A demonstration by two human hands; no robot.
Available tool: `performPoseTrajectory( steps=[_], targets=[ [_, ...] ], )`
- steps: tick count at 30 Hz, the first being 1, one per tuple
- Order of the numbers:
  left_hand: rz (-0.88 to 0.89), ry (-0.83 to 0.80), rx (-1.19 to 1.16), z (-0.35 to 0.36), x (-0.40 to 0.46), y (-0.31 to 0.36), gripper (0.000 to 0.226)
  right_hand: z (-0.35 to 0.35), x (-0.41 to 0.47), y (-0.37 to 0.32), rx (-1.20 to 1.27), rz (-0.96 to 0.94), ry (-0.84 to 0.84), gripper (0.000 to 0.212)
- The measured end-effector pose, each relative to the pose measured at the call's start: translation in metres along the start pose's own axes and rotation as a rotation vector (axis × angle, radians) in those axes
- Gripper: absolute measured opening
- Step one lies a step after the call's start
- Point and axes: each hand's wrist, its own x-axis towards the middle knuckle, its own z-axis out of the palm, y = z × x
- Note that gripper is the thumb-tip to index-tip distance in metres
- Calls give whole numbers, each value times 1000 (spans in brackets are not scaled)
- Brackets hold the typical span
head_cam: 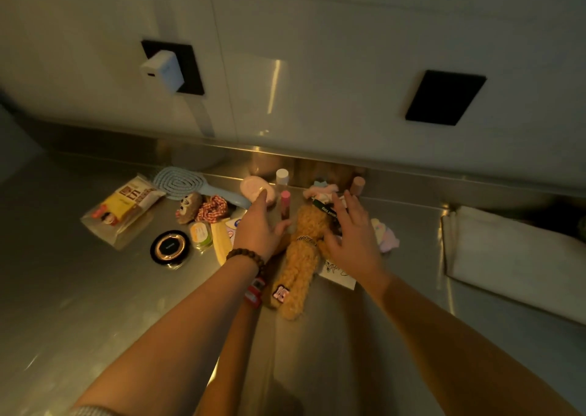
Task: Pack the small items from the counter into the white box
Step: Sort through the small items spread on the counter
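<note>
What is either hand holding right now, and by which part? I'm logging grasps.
Nothing is held. The left hand and right hand hover with spread fingers on either side of the curly plush toy; no grip yet.

A white charger block [163,70] sits plugged into a black wall socket [185,66] on the pale panelled wall [317,35], with a second black socket plate [445,98] well apart to its right. Below them, a brushed steel upstand [444,174] runs along the back of the steel worktop [63,288], which catches warm, dim light. At the right edge lies a folded white towel [513,257].
</note>
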Motion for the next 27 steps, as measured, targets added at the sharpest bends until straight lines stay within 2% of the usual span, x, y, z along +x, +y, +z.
performPoseTrajectory(
  steps=[4,8,12,15,22,27],
  targets=[
    [78,97,105,-21,-40,-14,93,4,-24,-27,-77,5,65,80],
    [65,111,299,-27,-91,-39,104,22,-58,-53,-150,-5,68,77],
    [-77,-31,399,-11,-121,-54,100,43,-79,-64,-210,53,-25,71],
    [-126,-73,440,-1,-120,-54,96,54,-81,-64,-214,107,-92,68],
    [-108,-112,463,3,-91,-50,94,67,-57,-63,-185,146,-129,65],
    [-88,-132,450,6,-70,-49,82,74,-39,-60,-190,136,-136,62]
  ],
)
